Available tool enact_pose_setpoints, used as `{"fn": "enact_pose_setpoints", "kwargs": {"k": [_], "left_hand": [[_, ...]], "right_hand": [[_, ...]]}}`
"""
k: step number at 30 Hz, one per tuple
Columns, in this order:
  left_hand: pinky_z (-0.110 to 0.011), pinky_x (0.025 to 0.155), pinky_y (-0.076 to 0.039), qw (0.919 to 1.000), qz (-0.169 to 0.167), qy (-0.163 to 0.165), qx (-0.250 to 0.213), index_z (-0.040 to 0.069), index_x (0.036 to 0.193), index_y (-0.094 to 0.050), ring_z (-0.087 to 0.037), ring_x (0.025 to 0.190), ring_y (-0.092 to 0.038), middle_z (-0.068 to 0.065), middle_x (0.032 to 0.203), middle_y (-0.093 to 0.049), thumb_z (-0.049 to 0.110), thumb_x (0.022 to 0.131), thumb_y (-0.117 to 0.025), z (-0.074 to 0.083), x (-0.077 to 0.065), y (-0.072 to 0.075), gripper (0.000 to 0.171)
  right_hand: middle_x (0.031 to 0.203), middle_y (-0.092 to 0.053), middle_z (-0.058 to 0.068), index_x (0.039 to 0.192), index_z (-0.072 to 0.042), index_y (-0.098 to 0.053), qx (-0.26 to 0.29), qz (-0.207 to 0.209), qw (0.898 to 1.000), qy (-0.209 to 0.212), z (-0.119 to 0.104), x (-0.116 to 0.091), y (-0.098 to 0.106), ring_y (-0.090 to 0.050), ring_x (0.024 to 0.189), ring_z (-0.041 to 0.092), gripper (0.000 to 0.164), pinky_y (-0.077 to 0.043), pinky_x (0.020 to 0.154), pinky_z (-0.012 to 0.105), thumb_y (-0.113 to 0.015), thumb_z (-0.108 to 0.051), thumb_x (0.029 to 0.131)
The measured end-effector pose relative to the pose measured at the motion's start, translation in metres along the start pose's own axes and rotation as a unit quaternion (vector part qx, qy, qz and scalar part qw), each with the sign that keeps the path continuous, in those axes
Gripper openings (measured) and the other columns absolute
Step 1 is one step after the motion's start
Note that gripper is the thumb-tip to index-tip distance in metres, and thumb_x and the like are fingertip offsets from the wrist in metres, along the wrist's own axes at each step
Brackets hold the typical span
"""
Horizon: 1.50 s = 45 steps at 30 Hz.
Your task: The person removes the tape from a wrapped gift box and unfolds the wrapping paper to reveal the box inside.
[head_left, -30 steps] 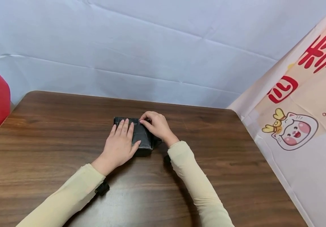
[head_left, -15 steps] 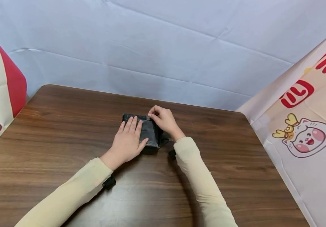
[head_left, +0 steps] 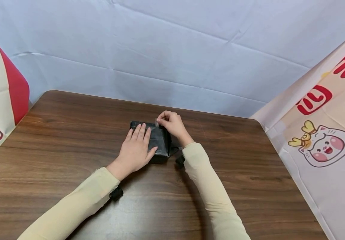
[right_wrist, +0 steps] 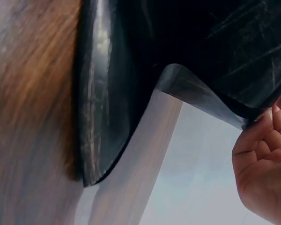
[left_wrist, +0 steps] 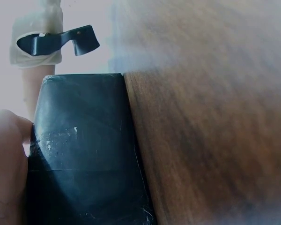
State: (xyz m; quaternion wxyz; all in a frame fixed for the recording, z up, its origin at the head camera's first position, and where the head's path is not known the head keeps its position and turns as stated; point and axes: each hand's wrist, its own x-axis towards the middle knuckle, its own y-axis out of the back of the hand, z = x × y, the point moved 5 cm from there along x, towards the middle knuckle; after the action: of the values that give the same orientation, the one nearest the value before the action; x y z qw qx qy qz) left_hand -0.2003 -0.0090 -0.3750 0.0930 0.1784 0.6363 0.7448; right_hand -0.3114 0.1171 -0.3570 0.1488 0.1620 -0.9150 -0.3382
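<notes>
A small box-shaped package (head_left: pixel 158 141) in creased black wrapping lies on the wooden table. My left hand (head_left: pixel 134 150) lies flat on its left part, fingers spread and thumb toward the near right. At the package's far edge my right hand (head_left: pixel 174 126) pinches a small greyish, see-through strip of tape (head_left: pixel 157 122) between thumb and fingertips. In the right wrist view, the black wrapping (right_wrist: pixel 105 108) stands out loosely as an open flap at the package's side, with the right fingers (right_wrist: pixel 267 136) at its far corner. The left wrist view shows the package's scuffed near side (left_wrist: pixel 84 136).
The brown wooden table (head_left: pixel 70 133) extends all round the package. A thin dark cord-like piece (head_left: pixel 175 150) shows just right of it. Black wrist devices sit under both sleeves. A pale cloth backdrop (head_left: pixel 172 50) hangs behind, with printed banners at both sides.
The head view has shifted, so everything appears farther right. My right fingertips have risen slightly from the package's far edge, and the greyish strip shows there. My left hand keeps its place on the package.
</notes>
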Motion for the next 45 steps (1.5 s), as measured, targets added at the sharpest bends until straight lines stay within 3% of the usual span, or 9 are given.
{"fn": "enact_pose_setpoints", "kwargs": {"k": [14,17,21,28,33,36,40,43,45], "left_hand": [[-0.051,0.111,-0.018,0.9998,-0.018,0.008,0.003,-0.002,0.147,-0.028,-0.035,0.141,-0.018,-0.024,0.152,-0.021,0.048,0.099,-0.036,0.000,0.000,0.003,0.069],[-0.051,0.111,-0.019,0.9996,-0.025,0.012,0.004,-0.002,0.147,-0.028,-0.036,0.141,-0.018,-0.024,0.152,-0.020,0.048,0.099,-0.036,0.001,0.000,0.003,0.070],[-0.051,0.111,-0.019,0.9996,-0.023,0.013,0.011,-0.002,0.147,-0.028,-0.036,0.140,-0.018,-0.024,0.152,-0.021,0.049,0.099,-0.036,0.002,0.000,0.003,0.070],[-0.051,0.110,-0.023,0.9993,-0.035,0.008,0.000,-0.002,0.146,-0.031,-0.036,0.139,-0.022,-0.024,0.150,-0.024,0.052,0.097,-0.040,-0.001,0.002,0.007,0.073],[-0.052,0.106,-0.029,0.9965,-0.028,-0.016,-0.077,-0.005,0.142,-0.038,-0.036,0.135,-0.030,-0.024,0.146,-0.033,0.042,0.099,-0.046,-0.016,0.004,0.019,0.064],[-0.051,0.105,-0.031,0.9865,-0.021,-0.028,-0.160,-0.007,0.140,-0.039,-0.036,0.133,-0.035,-0.024,0.143,-0.038,0.023,0.100,-0.047,-0.028,0.002,0.022,0.050],[-0.048,0.102,-0.038,0.9710,0.004,-0.042,-0.236,-0.006,0.136,-0.046,-0.035,0.129,-0.041,-0.023,0.140,-0.044,0.002,0.098,-0.045,-0.039,-0.001,0.024,0.039],[-0.046,0.098,-0.042,0.9695,0.039,-0.051,-0.236,-0.006,0.129,-0.054,-0.035,0.126,-0.044,-0.022,0.138,-0.046,-0.003,0.095,-0.049,-0.042,-0.005,0.024,0.034],[-0.045,0.095,-0.044,0.9763,0.061,-0.055,-0.201,-0.007,0.125,-0.056,-0.035,0.125,-0.046,-0.021,0.138,-0.046,-0.001,0.093,-0.054,-0.041,-0.009,0.023,0.032]], "right_hand": [[0.079,-0.064,0.007,0.092,-0.003,-0.067,-0.002,0.017,1.000,-0.003,0.001,0.004,-0.003,-0.057,0.065,0.017,0.009,-0.045,0.059,0.026,-0.061,-0.010,0.093],[0.078,-0.063,0.007,0.093,0.000,-0.066,0.053,0.029,0.998,-0.012,0.002,0.003,-0.002,-0.056,0.066,0.016,0.008,-0.046,0.060,0.026,-0.064,-0.008,0.090],[0.074,-0.060,0.004,0.094,0.003,-0.065,0.141,0.047,0.988,-0.050,0.006,0.001,0.000,-0.054,0.066,0.014,0.011,-0.043,0.057,0.025,-0.066,-0.006,0.088],[0.077,-0.062,0.001,0.094,0.002,-0.065,0.220,0.045,0.970,-0.094,0.008,-0.003,0.002,-0.055,0.068,0.014,0.012,-0.043,0.058,0.027,-0.064,-0.009,0.089],[0.085,-0.065,0.004,0.097,0.004,-0.064,0.263,0.062,0.957,-0.104,0.004,-0.008,0.004,-0.056,0.069,0.018,0.017,-0.045,0.062,0.028,-0.060,-0.012,0.093],[0.086,-0.063,0.005,0.096,0.003,-0.064,0.219,0.073,0.970,-0.071,-0.004,-0.015,0.006,-0.056,0.073,0.021,0.015,-0.047,0.066,0.030,-0.061,-0.011,0.093],[0.086,-0.063,0.005,0.094,-0.003,-0.067,0.106,0.065,0.992,0.008,-0.021,-0.031,0.004,-0.056,0.074,0.021,0.009,-0.047,0.066,0.032,-0.063,-0.010,0.091],[0.089,-0.064,0.004,0.096,-0.007,-0.068,0.017,0.035,0.997,0.060,-0.032,-0.043,-0.004,-0.058,0.074,0.019,0.008,-0.048,0.066,0.033,-0.064,-0.011,0.091],[0.098,-0.064,0.004,0.102,-0.008,-0.068,-0.046,0.009,0.995,0.087,-0.037,-0.052,-0.010,-0.060,0.085,0.019,0.013,-0.049,0.075,0.034,-0.063,-0.013,0.091]]}}
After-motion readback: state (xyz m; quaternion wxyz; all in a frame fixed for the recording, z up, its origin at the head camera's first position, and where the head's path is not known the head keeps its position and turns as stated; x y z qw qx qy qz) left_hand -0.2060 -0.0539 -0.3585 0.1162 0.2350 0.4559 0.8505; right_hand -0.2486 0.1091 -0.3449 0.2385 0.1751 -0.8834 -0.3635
